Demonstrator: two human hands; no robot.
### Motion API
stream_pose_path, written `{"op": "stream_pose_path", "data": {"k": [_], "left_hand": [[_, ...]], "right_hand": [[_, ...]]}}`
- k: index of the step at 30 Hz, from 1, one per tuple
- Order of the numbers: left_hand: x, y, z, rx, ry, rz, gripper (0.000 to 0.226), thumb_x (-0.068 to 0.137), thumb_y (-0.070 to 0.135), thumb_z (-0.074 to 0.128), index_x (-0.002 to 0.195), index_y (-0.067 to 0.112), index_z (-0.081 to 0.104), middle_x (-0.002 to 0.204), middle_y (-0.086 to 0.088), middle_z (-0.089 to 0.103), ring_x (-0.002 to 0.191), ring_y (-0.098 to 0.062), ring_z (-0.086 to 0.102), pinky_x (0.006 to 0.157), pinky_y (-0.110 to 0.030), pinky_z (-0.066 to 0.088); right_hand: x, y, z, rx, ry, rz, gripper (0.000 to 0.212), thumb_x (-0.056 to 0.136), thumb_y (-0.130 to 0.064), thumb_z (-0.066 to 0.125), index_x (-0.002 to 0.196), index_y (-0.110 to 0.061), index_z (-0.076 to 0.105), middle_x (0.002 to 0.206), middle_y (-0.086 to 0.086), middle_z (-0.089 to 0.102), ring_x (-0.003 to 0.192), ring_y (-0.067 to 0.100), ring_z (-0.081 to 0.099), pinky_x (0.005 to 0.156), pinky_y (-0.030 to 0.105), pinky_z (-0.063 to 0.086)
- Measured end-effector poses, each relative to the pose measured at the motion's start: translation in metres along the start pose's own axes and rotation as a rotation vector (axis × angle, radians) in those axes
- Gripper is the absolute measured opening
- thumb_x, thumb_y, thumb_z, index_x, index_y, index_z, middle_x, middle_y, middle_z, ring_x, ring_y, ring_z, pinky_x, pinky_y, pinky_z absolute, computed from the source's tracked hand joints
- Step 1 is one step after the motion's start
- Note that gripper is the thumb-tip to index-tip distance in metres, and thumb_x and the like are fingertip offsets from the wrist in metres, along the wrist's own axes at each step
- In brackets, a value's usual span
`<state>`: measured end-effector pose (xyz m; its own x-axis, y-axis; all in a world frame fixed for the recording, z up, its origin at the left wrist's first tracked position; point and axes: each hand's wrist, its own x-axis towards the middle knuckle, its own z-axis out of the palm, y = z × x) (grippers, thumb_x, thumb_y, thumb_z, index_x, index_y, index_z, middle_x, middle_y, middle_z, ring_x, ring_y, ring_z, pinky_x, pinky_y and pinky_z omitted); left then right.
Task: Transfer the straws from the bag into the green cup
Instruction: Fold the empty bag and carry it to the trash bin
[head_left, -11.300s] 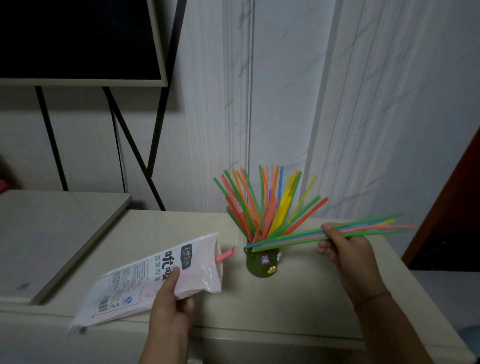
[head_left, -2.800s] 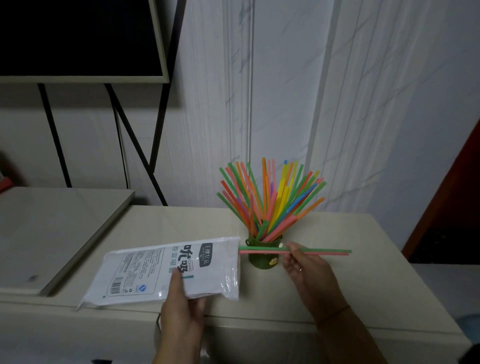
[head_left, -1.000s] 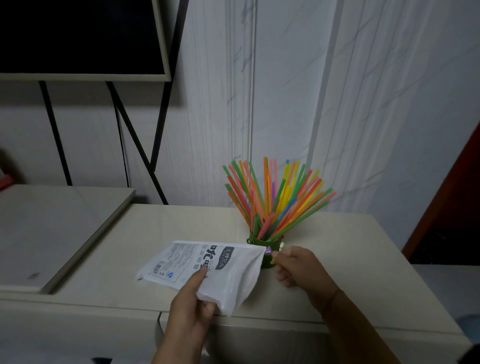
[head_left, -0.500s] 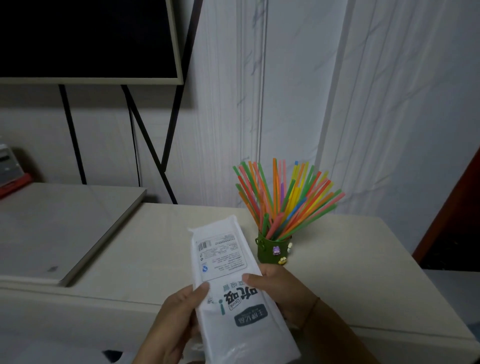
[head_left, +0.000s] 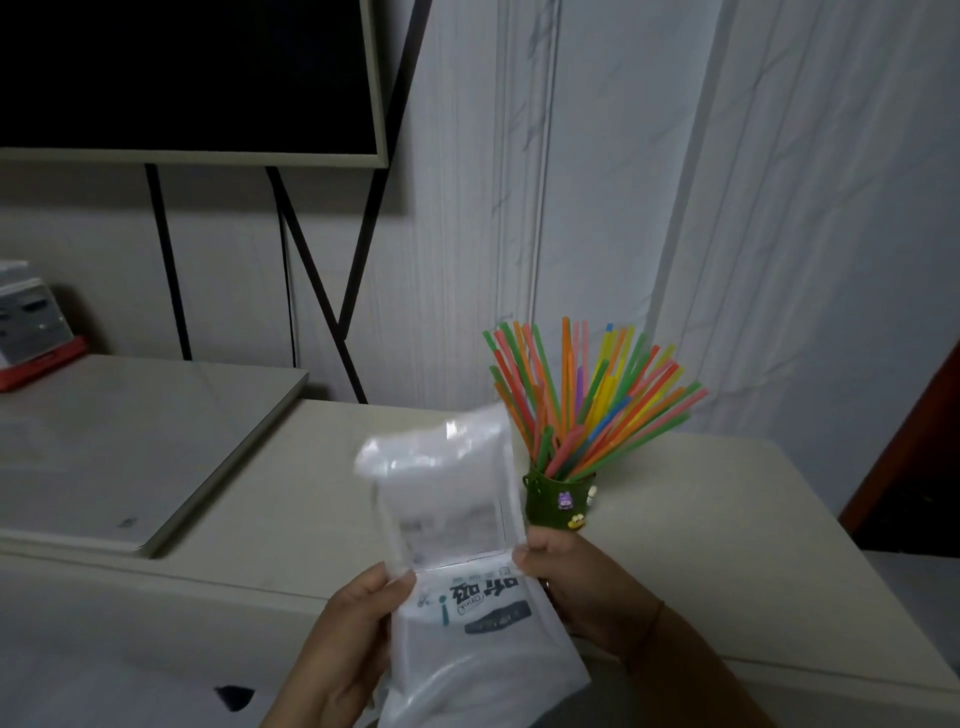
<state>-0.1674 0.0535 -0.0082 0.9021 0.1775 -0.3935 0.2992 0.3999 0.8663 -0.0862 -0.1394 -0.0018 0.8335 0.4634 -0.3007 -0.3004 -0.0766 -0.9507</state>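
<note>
The white plastic straw bag (head_left: 457, 525) is held upright in front of me, above the cabinet's front edge, its upper part blurred and bent. No straw shows inside it. My left hand (head_left: 343, 639) pinches its left edge and my right hand (head_left: 576, 587) grips its right edge. Behind the bag, to the right, stands the small green cup (head_left: 558, 496) with little charms on its side. Several coloured straws (head_left: 587, 400) fan out of it.
The cup stands on a cream cabinet top (head_left: 753, 545) against a white panelled wall. A lower grey surface (head_left: 119, 447) lies to the left with a red and white object (head_left: 31, 327) at its far end. A dark screen (head_left: 182, 78) on black legs hangs above.
Both hands have lifted the bag slightly and its upper end has flexed and blurred. Earlier my right hand put the last straws in the cup, then joined the left on the bag.
</note>
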Motion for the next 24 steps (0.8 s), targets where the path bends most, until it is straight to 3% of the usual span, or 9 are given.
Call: {"op": "stream_pose_path", "data": {"k": [4,6,8,10,12,14,18,21,24], "left_hand": [[0.001,-0.006,-0.002,-0.013,-0.013,0.025,0.02,0.084,0.005,0.061,0.1,-0.004,0.068,0.08,-0.018,0.074,0.067,-0.021,0.072,0.056,-0.021,0.055],[0.0,-0.002,0.003,-0.116,-0.052,-0.054,0.047,0.08,0.031,0.068,0.114,-0.002,0.066,0.097,-0.016,0.074,0.092,-0.022,0.071,0.077,-0.028,0.056],[-0.007,0.001,0.004,-0.196,-0.205,-0.18,0.051,0.085,0.047,0.056,0.113,0.007,0.071,0.116,-0.019,0.068,0.113,-0.034,0.062,0.1,-0.044,0.044],[-0.008,0.0,0.003,-0.125,-0.296,-0.166,0.045,0.083,0.042,0.062,0.111,0.009,0.072,0.116,-0.021,0.068,0.106,-0.032,0.065,0.096,-0.039,0.046],[-0.003,-0.002,0.003,0.044,-0.245,-0.076,0.041,0.074,0.02,0.072,0.11,0.0,0.07,0.107,-0.025,0.07,0.084,-0.026,0.072,0.07,-0.024,0.054],[0.001,-0.003,0.003,0.099,-0.187,-0.037,0.039,0.07,0.006,0.069,0.106,-0.007,0.069,0.099,-0.03,0.07,0.072,-0.03,0.072,0.056,-0.026,0.055],[0.003,-0.002,0.007,0.09,-0.081,0.049,0.038,0.065,0.007,0.072,0.101,-0.003,0.071,0.094,-0.029,0.071,0.073,-0.036,0.071,0.066,-0.04,0.059],[0.002,0.0,0.012,0.085,-0.091,0.064,0.036,0.068,0.012,0.073,0.102,0.0,0.071,0.095,-0.029,0.071,0.081,-0.04,0.07,0.075,-0.046,0.057],[-0.001,-0.003,0.021,0.081,-0.152,0.021,0.035,0.07,0.019,0.072,0.099,-0.002,0.07,0.095,-0.028,0.071,0.077,-0.034,0.07,0.067,-0.037,0.058]], "right_hand": [[-0.002,0.001,-0.001,0.075,-0.021,-0.056,0.027,0.086,0.004,0.053,0.076,-0.008,0.075,0.086,0.017,0.071,0.082,0.032,0.065,0.084,0.046,0.051],[0.001,0.0,-0.002,0.086,0.026,-0.11,0.031,0.086,0.005,0.052,0.072,-0.009,0.076,0.083,0.014,0.072,0.082,0.034,0.063,0.083,0.049,0.05],[0.0,-0.003,-0.006,0.019,0.111,-0.169,0.034,0.087,0.006,0.048,0.074,-0.009,0.075,0.079,0.008,0.073,0.075,0.026,0.066,0.073,0.037,0.054],[-0.003,-0.006,-0.008,-0.027,0.171,-0.222,0.032,0.089,0.005,0.047,0.08,-0.009,0.074,0.08,0.005,0.073,0.073,0.02,0.067,0.064,0.028,0.055],[-0.003,-0.008,-0.009,-0.039,0.205,-0.236,0.027,0.091,-0.002,0.048,0.093,-0.013,0.072,0.092,0.007,0.072,0.08,0.02,0.066,0.063,0.023,0.055],[-0.001,-0.006,-0.008,-0.015,0.22,-0.175,0.024,0.096,-0.016,0.045,0.11,-0.017,0.065,0.102,0.013,0.066,0.082,0.02,0.064,0.059,0.021,0.052],[-0.007,0.002,-0.007,0.022,0.088,-0.045,0.043,0.086,-0.05,0.054,0.102,-0.013,0.068,0.089,0.016,0.071,0.076,0.034,0.067,0.058,0.024,0.045],[-0.019,0.005,-0.008,-0.054,-0.005,-0.139,0.033,0.076,-0.02,0.071,0.107,-0.009,0.067,0.1,0.008,0.075,0.09,0.022,0.071,0.072,0.029,0.056],[-0.027,0.008,-0.013,0.025,0.14,-0.19,0.02,0.077,-0.003,0.071,0.097,-0.006,0.068,0.087,0.009,0.076,0.076,0.02,0.072,0.062,0.027,0.056]]}}
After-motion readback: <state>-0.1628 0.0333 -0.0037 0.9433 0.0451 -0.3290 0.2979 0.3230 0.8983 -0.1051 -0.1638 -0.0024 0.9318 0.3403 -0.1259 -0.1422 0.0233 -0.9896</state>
